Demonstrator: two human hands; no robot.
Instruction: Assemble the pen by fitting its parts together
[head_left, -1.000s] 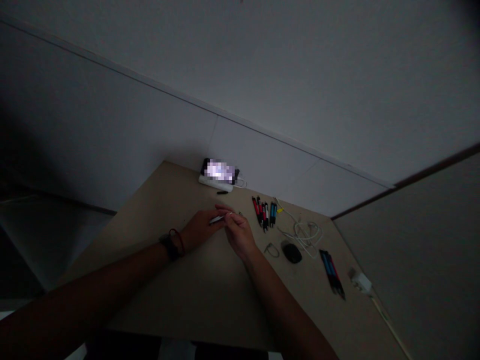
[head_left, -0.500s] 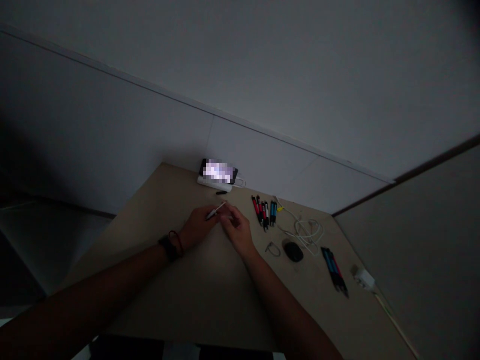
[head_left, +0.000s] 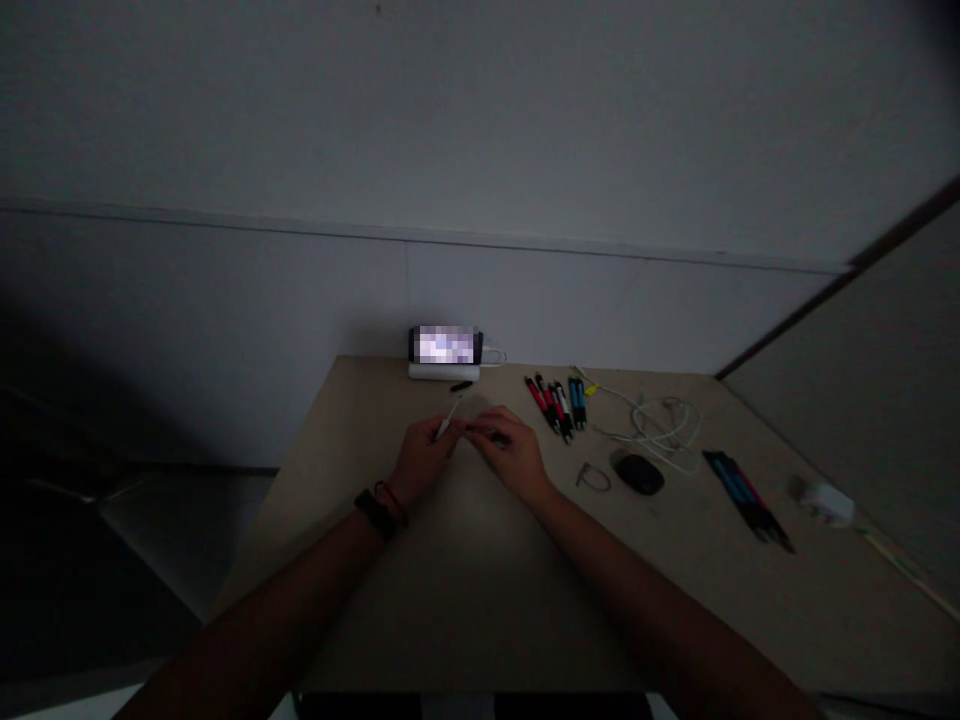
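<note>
The tabletop [head_left: 465, 600] looks smooth and matt, as does the pale wall [head_left: 525, 150]. The slim white piece [head_left: 448, 419] in the left hand [head_left: 421, 460] and the pens [head_left: 563, 403] look like hard plastic, the mouse [head_left: 638, 473] like smooth plastic, the cable [head_left: 651, 438] like flexible plastic

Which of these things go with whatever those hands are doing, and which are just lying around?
Part of the job, as far as I can judge:
- slim white piece, in the left hand
- right hand close by; its grip is too dark to read
- perhaps the similarly slim pens

Apparently just lying about:
- black mouse
- white cable
- grey loop
- lit phone
</note>
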